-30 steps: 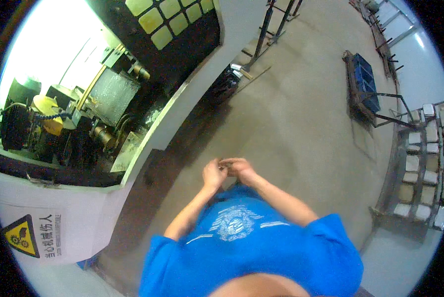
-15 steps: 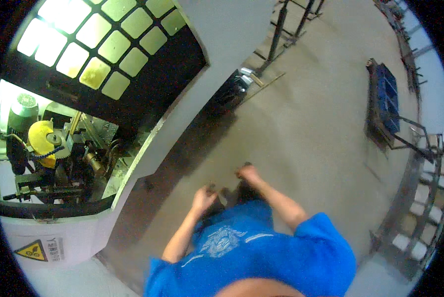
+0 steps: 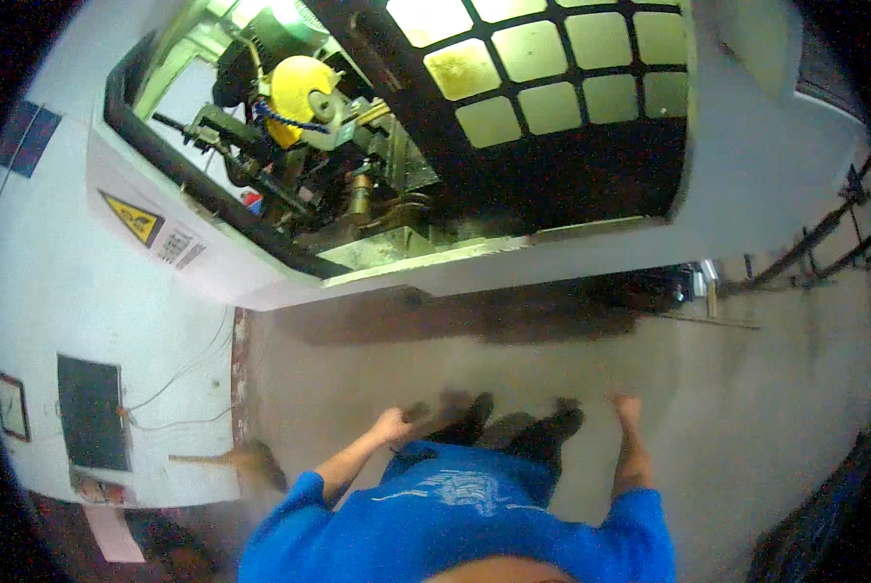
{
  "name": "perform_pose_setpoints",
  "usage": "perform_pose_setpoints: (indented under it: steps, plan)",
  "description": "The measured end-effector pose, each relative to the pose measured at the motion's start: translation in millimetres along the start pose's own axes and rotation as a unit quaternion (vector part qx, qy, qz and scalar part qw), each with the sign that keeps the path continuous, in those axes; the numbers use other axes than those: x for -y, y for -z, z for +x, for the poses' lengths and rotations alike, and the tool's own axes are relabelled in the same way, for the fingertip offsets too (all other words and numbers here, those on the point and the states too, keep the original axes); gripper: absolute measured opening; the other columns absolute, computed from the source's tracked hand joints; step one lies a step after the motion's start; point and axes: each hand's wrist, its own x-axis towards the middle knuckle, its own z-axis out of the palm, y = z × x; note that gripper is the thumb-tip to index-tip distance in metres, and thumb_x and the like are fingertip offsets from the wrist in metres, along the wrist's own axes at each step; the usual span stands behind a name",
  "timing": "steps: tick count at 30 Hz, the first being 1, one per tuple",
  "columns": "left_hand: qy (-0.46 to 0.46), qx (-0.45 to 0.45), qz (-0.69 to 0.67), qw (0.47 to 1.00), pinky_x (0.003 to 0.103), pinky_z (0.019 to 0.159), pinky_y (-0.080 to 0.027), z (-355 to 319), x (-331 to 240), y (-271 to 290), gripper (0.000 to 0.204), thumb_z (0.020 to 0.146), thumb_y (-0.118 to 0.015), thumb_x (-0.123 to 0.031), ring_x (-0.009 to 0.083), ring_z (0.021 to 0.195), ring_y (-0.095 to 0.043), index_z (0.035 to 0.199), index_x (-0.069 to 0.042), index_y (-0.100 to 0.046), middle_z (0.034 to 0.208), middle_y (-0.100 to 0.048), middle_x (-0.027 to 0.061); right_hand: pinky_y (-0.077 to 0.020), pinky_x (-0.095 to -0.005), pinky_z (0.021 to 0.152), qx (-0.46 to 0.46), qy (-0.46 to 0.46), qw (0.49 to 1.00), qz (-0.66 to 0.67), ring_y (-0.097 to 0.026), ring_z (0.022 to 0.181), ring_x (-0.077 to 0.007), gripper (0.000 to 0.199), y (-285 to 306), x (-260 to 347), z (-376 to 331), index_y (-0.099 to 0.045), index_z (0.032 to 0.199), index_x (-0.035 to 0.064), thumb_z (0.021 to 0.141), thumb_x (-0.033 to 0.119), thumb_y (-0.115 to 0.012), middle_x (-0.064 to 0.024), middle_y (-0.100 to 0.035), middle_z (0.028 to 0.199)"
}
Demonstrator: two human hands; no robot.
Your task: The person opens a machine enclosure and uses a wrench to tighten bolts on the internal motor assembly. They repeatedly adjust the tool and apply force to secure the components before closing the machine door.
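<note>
My left hand (image 3: pixel 394 426) hangs low in front of my body, curled, with a small dark shape at its fingers that I cannot make out. Out to the right, my right hand (image 3: pixel 627 406) is held over the floor; blur hides how its fingers are set. Neither hand touches the machine. Beyond them stands a pale machine housing (image 3: pixel 572 262) with a gridded window door (image 3: pixel 591 170). Through its opening show a yellow blade guard (image 3: pixel 301 92), a round saw blade (image 3: pixel 324 107), a brass-coloured cylinder (image 3: pixel 360 194) and metal clamps.
A yellow warning triangle (image 3: pixel 136 220) marks the housing's left side. On the pale wall at left are a dark panel (image 3: pixel 93 411) with cables and a framed dial (image 3: pixel 12 406). A broom-like thing (image 3: pixel 251 462) leans there. Dark metal stands (image 3: pixel 810 248) and a thin rod lie at right.
My view has swung left, so the machine now lies straight ahead and the left wall shows. My hands have moved apart, the right one outward. The blue cart has left view.
</note>
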Motion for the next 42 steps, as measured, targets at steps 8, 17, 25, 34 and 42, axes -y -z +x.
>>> perform_pose_setpoints:
  steps: [8, 17, 25, 34, 42]
  plan:
    - [-0.055, 0.023, -0.051, 0.997, 0.035, 0.064, -0.042, -29.0, -38.3, 9.8, 0.034, 0.063, -0.054, -0.026, 0.0276, 0.073, -0.054, 0.086, -0.002, -0.053, 0.078, -0.056, 0.0165, -0.0419, -0.0306, 0.055, 0.020, -0.136, 0.959, 0.247, -0.054, 0.067, -0.0193, 0.018, 10.1, 20.8, 1.8, -0.057, 0.072, 0.0063, 0.064, 0.022, -0.051, -0.0075, -0.056, 0.075]
    - [-0.146, -0.007, -0.099, 0.984, 0.032, 0.059, -0.045, 13.7, -10.2, 8.3, 0.034, 0.065, -0.052, -0.018, 0.0223, 0.067, -0.056, 0.092, 0.001, -0.051, 0.078, -0.057, 0.0143, -0.0408, -0.0359, 0.063, 0.155, -0.129, 0.962, 0.182, -0.052, 0.072, -0.0270, 0.036, 141.6, 142.1, -128.8, -0.056, 0.079, 0.0051, 0.058, 0.034, -0.053, -0.0127, -0.056, 0.078]
    - [-0.106, 0.077, -0.143, 0.981, 0.030, 0.053, -0.045, 72.3, 29.5, -8.9, 0.025, 0.060, -0.056, -0.007, 0.0193, 0.064, -0.055, 0.083, 0.004, -0.054, 0.075, -0.055, 0.0148, -0.0420, -0.0349, 0.066, -0.052, -0.037, 0.892, 0.447, -0.053, 0.067, -0.0250, 0.025, 190.0, 114.2, -169.7, -0.059, 0.078, 0.0099, 0.059, 0.025, -0.052, -0.0120, -0.056, 0.078]
    - [-0.088, 0.056, -0.448, 0.888, 0.029, 0.044, -0.044, 99.7, -22.2, 8.1, 0.018, 0.062, -0.048, 0.002, 0.0202, 0.051, -0.051, 0.080, 0.004, -0.049, 0.063, -0.051, 0.0125, -0.0426, -0.0296, 0.066, -0.478, -0.181, 0.797, 0.320, -0.056, 0.072, -0.0209, 0.029, 483.2, 24.1, -156.5, -0.057, 0.085, 0.0040, 0.058, 0.012, -0.053, -0.0137, -0.057, 0.083]
    - [-0.062, 0.036, -0.409, 0.910, 0.028, 0.039, -0.040, 60.1, -107.0, -21.1, 0.015, 0.067, -0.044, -0.010, 0.0171, 0.046, -0.050, 0.075, 0.001, -0.050, 0.060, -0.053, 0.0100, -0.0384, -0.0318, 0.073, -0.695, 0.037, 0.715, 0.063, -0.041, 0.092, -0.0278, 0.036, 734.5, -19.6, -173.1, -0.048, 0.081, 0.0022, 0.047, 0.011, -0.052, -0.0114, -0.041, 0.112]
